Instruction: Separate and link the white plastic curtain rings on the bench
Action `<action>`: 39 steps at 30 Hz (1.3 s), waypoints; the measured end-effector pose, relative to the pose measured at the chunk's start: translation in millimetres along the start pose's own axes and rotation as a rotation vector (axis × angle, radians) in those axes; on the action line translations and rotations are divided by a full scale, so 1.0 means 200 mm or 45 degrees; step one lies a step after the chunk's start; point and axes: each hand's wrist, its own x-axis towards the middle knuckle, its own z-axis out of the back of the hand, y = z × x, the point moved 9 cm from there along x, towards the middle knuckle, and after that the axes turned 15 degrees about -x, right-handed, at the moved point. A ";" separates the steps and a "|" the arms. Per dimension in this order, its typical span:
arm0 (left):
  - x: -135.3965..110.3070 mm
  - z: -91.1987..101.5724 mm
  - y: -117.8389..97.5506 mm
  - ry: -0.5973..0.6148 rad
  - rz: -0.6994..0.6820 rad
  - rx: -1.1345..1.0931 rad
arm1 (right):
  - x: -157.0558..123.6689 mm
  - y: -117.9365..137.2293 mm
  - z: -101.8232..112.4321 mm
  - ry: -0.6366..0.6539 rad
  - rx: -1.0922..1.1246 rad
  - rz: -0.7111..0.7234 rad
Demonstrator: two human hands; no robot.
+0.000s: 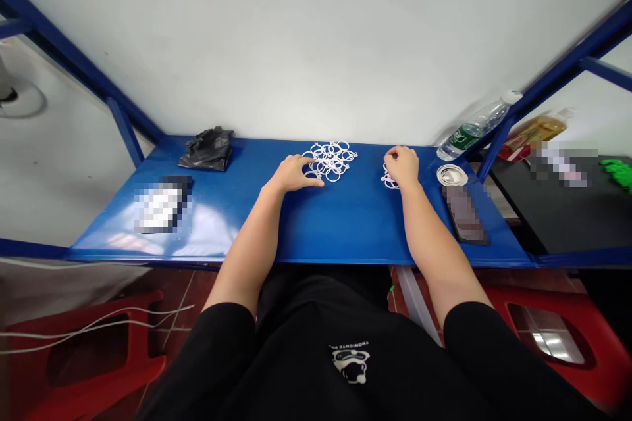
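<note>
A loose pile of white plastic rings [332, 161], which look like curtain rings with small eyelets, lies on the blue tabletop [345, 223] near the wall. At the pile's left edge is my left hand [292, 173], thumb and fingers apart, with the fingertips at the outermost rings. Farther right, a smaller cluster of white rings [390, 179] shows partly from under my right hand [403, 164]. The fingers of that hand are curled together in a pinch above the cluster. Whatever lies between their tips is hidden.
A crumpled black plastic bag [207, 148] and a blurred-out phone-like item [165, 205] are on the left. To the right are a water bottle [476, 128] leaning by the blue frame [498, 145], a coiled white cable [451, 175] and a dark phone [464, 214]. Red stools [567, 322] stand below.
</note>
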 end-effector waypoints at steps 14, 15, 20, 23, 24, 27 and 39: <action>0.00 0.04 -0.10 -0.198 -0.009 -0.073 | -0.08 0.20 -0.04 0.058 -0.088 0.234; 0.00 0.04 -0.14 -0.225 -0.029 -0.081 | -0.10 0.24 -0.01 0.013 -0.030 0.270; -0.03 -0.11 -0.36 -0.073 -0.209 -0.100 | -0.27 0.58 0.09 -0.011 0.355 0.707; -0.04 -0.18 -0.41 0.036 -0.271 -0.075 | -0.36 0.68 0.05 0.105 0.415 0.858; -0.04 -0.19 -0.41 0.036 -0.262 -0.070 | -0.37 0.69 0.05 0.108 0.423 0.865; -0.04 -0.18 -0.38 -0.008 -0.240 -0.088 | -0.37 0.67 0.06 0.044 0.453 0.873; -0.04 -0.20 -0.42 0.025 -0.448 -0.116 | -0.38 0.69 0.08 -0.013 0.445 0.975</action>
